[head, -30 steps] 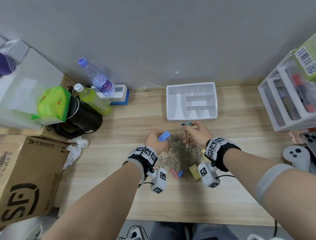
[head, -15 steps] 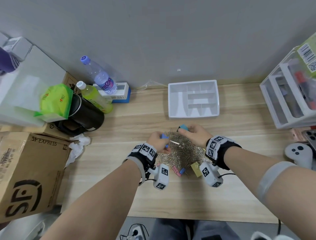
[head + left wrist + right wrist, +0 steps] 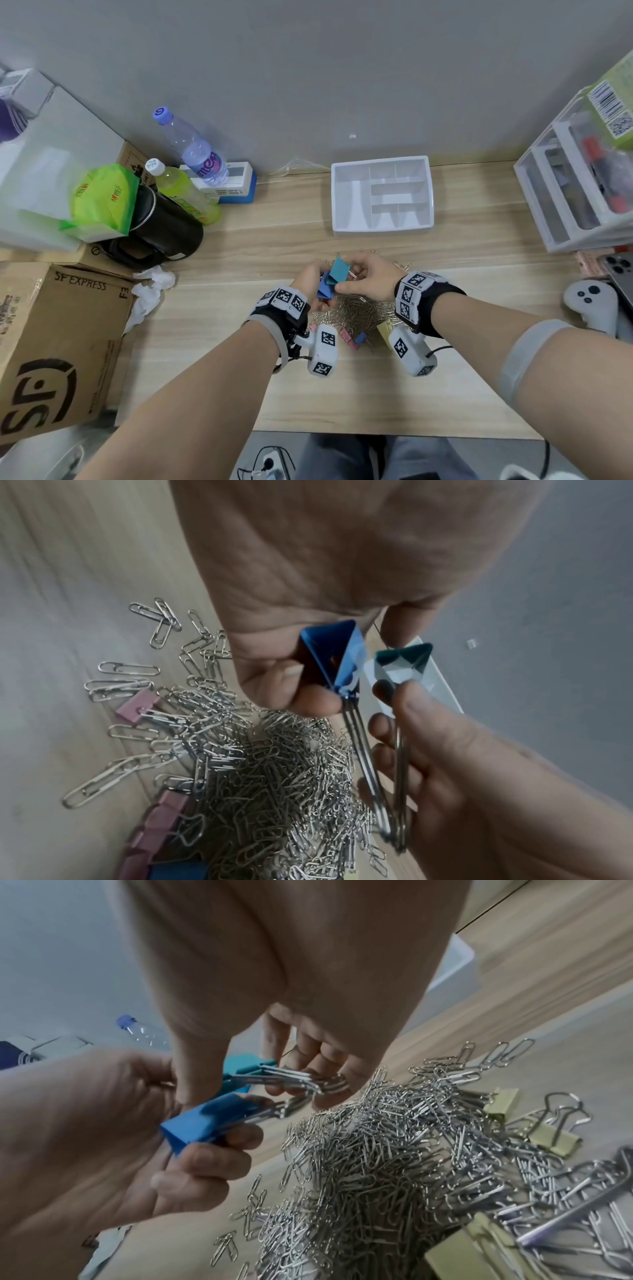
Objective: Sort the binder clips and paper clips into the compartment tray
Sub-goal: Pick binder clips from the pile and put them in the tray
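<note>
A heap of silver paper clips (image 3: 356, 310) lies on the wooden desk, with pink (image 3: 346, 337), small blue (image 3: 360, 337) and yellow (image 3: 383, 329) binder clips along its near edge. Above the heap my left hand (image 3: 313, 275) grips a blue binder clip (image 3: 323, 289) by its body. My right hand (image 3: 363, 274) pinches a teal binder clip (image 3: 339, 269) at its wire handles (image 3: 294, 1076). The two clips (image 3: 334, 656) (image 3: 404, 661) sit side by side, almost touching. The white compartment tray (image 3: 382, 228) stands just beyond the hands, and its compartments look bare.
Two bottles (image 3: 191, 150), a black jug (image 3: 161, 229) and a cardboard box (image 3: 51, 342) crowd the left side. A white drawer unit (image 3: 575, 202), a game controller (image 3: 589, 305) and a phone (image 3: 620, 270) sit at the right. Crumpled tissue (image 3: 150, 291) lies left of the hands.
Both hands have lifted off the heap and come together. The blue and teal binder clips, held apart before, are now next to each other.
</note>
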Motion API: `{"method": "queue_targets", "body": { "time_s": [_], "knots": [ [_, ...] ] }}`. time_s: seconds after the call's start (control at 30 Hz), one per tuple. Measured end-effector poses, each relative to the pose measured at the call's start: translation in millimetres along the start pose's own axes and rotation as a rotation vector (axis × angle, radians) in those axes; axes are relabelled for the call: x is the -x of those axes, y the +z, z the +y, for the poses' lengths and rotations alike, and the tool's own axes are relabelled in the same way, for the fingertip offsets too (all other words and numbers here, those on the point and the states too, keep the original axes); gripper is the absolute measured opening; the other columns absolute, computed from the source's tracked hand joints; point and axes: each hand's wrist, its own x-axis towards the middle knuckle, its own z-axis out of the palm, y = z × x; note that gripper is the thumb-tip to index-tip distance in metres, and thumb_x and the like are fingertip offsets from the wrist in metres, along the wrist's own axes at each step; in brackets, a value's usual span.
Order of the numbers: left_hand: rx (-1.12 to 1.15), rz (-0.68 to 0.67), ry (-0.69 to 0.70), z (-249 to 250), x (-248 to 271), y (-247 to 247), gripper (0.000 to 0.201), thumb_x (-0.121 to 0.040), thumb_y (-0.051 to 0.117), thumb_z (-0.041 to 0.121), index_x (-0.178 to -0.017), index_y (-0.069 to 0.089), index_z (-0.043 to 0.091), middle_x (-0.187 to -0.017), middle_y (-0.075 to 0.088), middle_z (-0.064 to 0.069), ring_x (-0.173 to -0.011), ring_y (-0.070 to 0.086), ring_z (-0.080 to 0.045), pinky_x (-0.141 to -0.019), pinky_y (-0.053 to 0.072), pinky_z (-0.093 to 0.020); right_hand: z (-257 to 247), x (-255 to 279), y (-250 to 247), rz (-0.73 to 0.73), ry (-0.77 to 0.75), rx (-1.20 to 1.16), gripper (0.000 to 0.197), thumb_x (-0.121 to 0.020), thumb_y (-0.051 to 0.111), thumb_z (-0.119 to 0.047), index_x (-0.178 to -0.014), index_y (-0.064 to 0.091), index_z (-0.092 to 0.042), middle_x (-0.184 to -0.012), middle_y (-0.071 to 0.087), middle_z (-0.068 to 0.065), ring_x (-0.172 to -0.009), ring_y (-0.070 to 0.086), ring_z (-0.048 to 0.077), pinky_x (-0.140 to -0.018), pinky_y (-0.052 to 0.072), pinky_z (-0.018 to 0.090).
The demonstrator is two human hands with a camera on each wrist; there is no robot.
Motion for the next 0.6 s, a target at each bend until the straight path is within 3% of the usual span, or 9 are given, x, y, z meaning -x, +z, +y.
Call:
{"method": "queue_targets", "body": {
  "time_s": [0.1,0.23,0.33,0.43,0.5,0.6],
  "knots": [
    [-0.028,-0.066,0.021,1.1,-0.5,2.9,0.04,-0.093,0.037,0.042,-0.078,0.054,0.009,-0.052,0.047,-0.005,-0.038,0.043,-0.018,-0.04,0.027,-0.019,0.5,1.7,2.8,-0.012,-0.017,-0.014,0.052,-0.067,0.084,-0.037,-0.116,0.067,-0.028,-0.074,0.061,-0.006,-0.062,0.055,0.008,-0.067,0.047,0.029],
    [-0.173,-0.052,0.114,0.1,2.2,5.8,0.017,-0.093,0.058,0.029,-0.092,0.056,0.012,-0.054,0.05,-0.001,-0.041,0.045,-0.015,-0.04,0.03,-0.021,4.1,0.2,4.7,0.001,-0.015,-0.014,0.059,-0.056,0.084,-0.044,-0.111,0.067,-0.034,-0.088,0.071,0.009,-0.071,0.064,0.021,-0.075,0.054,0.037],
    [-0.205,-0.04,0.145,-3.0,0.0,4.6,0.02,-0.089,0.068,0.021,-0.103,0.06,0.011,-0.064,0.058,-0.003,-0.046,0.052,-0.014,-0.037,0.038,-0.02,4.4,2.1,4.4,-0.015,0.011,0.027,0.07,-0.059,0.088,-0.035,-0.124,0.061,-0.03,-0.087,0.065,-0.001,-0.071,0.058,0.012,-0.079,0.052,0.037],
    [-0.209,0.039,0.144,-4.9,-3.8,3.1,0.016,-0.085,0.07,0.013,-0.097,0.059,0.011,-0.072,0.059,-0.008,-0.052,0.057,-0.018,-0.04,0.042,-0.022,8.2,5.8,2.4,-0.007,0.067,0.007,0.077,-0.058,0.09,-0.035,-0.126,0.054,-0.028,-0.093,0.061,-0.005,-0.077,0.058,0.009,-0.084,0.052,0.034],
    [-0.226,0.065,0.142,-6.1,-7.0,0.8,0.018,-0.084,0.069,0.01,-0.097,0.057,0.01,-0.073,0.059,-0.009,-0.052,0.057,-0.02,-0.041,0.044,-0.024,12.7,8.5,-0.9,0.003,0.127,0.0,0.073,-0.06,0.089,-0.038,-0.122,0.052,-0.031,-0.097,0.061,-0.005,-0.081,0.059,0.009,-0.083,0.05,0.029],
    [-0.245,0.081,0.099,-10.3,-10.7,-5.6,0.029,-0.085,0.069,0.011,-0.109,0.055,0.006,-0.075,0.059,-0.009,-0.048,0.055,-0.017,-0.045,0.046,-0.026,21.8,11.9,-8.4,-0.017,0.2,0.09,0.049,-0.07,0.08,-0.026,-0.113,0.057,-0.025,-0.098,0.063,-0.002,-0.078,0.061,0.011,-0.074,0.051,0.028]
  ]
}}
